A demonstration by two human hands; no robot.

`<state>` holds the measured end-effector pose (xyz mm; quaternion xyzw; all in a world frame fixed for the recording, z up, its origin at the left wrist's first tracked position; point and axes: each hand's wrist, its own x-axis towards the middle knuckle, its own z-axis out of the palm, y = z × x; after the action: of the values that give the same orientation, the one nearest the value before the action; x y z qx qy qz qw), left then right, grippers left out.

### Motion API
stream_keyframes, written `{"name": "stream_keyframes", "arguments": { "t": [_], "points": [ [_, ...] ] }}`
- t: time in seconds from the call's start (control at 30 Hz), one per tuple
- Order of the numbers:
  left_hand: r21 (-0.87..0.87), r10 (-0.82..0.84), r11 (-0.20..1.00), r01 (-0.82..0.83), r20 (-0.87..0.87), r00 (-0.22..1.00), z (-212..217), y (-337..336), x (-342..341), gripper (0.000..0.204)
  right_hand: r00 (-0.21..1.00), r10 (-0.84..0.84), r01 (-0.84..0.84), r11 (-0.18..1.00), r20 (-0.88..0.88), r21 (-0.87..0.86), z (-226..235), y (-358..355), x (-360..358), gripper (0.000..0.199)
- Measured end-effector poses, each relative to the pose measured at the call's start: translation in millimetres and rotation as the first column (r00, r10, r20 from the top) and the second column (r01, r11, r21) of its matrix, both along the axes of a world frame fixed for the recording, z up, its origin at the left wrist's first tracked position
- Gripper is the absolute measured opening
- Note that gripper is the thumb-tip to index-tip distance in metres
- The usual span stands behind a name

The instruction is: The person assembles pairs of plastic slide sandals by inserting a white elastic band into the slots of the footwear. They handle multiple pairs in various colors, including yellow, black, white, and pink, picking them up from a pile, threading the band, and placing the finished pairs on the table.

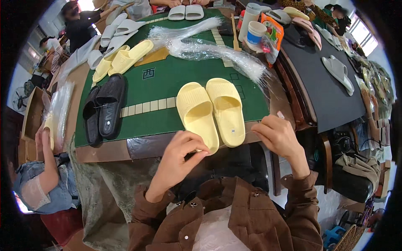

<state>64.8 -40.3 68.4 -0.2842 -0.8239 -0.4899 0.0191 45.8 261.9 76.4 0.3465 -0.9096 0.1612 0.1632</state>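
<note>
A pair of pale yellow slide slippers, the left one (195, 113) and the right one (227, 111), lies at the table's near edge with heels toward me. At the left slipper's heel is my left hand (176, 157), thumb and forefinger closed together; anything between them is too small to name. My right hand (278, 136) hovers just right of the right slipper's heel, its fingers pinched. A faint thin strand seems to run from those fingertips toward the slipper, but what they hold is unclear. A small white sticker sits on the right slipper's insole.
Black slippers (106, 106) lie to the left, with more yellow slippers (125, 58) behind them. Bundles of clear plastic strands (209, 49) cross the green mat (159, 81). A white tub (254, 35) stands at the back right. A co-worker's arms (47, 152) are at left.
</note>
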Motion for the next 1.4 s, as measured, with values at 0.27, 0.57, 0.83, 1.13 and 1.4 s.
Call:
{"name": "stream_keyframes", "arguments": {
  "t": [0.27,0.57,0.83,1.13,1.4],
  "points": [
    [-0.203,0.207,0.942,-0.266,-0.270,0.940,4.4,-19.6,10.3,0.008,0.988,-0.062,0.072,0.995,-0.138,0.062,2.2,3.2,0.8,0.015],
    [-0.111,0.086,0.986,-0.125,-0.302,0.950,-37.6,12.2,4.5,0.015,0.990,0.088,-0.072,0.987,0.107,-0.146,-26.2,-24.5,-1.7,0.014],
    [-0.150,0.159,0.969,-0.194,-0.216,0.963,-65.7,26.2,-27.3,0.026,0.987,-0.140,0.150,0.978,0.076,-0.144,-43.9,-17.2,-3.4,0.007],
    [-0.319,0.257,0.865,-0.386,-0.379,0.889,-88.6,46.5,-53.0,0.063,0.968,-0.213,0.240,0.940,0.133,-0.244,-66.1,-42.9,-25.3,0.015],
    [-0.503,0.244,0.821,-0.270,-0.119,0.963,-88.9,56.1,-85.3,0.075,0.982,-0.183,0.175,0.975,-0.051,-0.139,-96.6,-79.8,-68.6,0.037]
  ]
}}
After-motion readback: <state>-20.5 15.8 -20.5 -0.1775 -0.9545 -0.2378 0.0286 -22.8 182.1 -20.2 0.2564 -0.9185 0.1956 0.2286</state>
